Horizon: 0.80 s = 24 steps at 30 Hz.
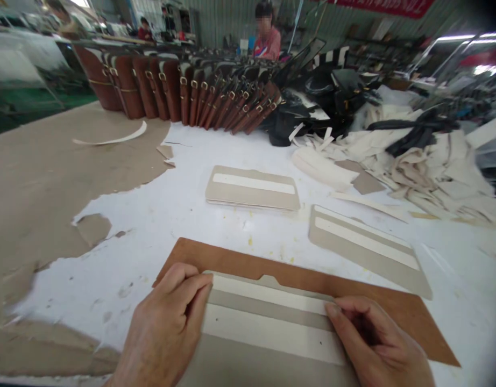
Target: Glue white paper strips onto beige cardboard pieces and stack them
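Observation:
My left hand [171, 317] pinches the upper left corner of a beige panel [272, 364] with two cream strips across it. At the panel's upper right corner, my right hand [377, 344] grips it between thumb and fingers. A small tab sticks up from the middle of the panel's top edge. Behind and partly beneath lies a brown leather piece [248, 259], flat on the white work surface. Another beige two-strip panel [369, 263] rests to the right. Farther off sits a stack of beige panels [252, 196], its top one bearing one cream strip.
Brown buckled leather bags [171, 88] stand in a row at the back. Black bags [312, 97] and cream scraps [417, 172] are heaped at the right. Torn brown paper [42, 183] covers the table's left. A person [268, 40] is beyond the bags.

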{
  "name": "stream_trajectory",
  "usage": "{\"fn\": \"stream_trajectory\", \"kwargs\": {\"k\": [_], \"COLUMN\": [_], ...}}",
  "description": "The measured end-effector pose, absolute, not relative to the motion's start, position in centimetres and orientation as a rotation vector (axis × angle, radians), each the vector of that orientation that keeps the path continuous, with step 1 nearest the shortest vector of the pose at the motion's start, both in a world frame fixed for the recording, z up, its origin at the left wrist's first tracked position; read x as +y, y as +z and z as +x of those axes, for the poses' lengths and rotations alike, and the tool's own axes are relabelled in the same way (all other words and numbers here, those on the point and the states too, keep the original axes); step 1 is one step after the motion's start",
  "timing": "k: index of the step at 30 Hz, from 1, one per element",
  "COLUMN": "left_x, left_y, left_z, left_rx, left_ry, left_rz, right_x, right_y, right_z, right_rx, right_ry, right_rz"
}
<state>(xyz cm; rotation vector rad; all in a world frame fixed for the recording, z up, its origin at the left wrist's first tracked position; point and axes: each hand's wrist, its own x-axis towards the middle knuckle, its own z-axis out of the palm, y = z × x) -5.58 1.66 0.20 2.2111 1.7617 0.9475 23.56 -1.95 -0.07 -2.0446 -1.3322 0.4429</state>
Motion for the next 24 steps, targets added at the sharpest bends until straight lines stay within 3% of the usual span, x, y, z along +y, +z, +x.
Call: {"fn": "stream_trajectory", "kwargs": {"k": [24], "left_x": [1.6], "left_y": [-1.3], "left_z": [-6.5], "left_rx": [1.860], "left_ry": [0.852], "left_rz": [2.150], "right_x": [-1.6], "right_y": [-0.7], "right_z": [23.1], "right_rx": [-1.574], "right_ry": [0.192], "right_rz": [-1.901]}}
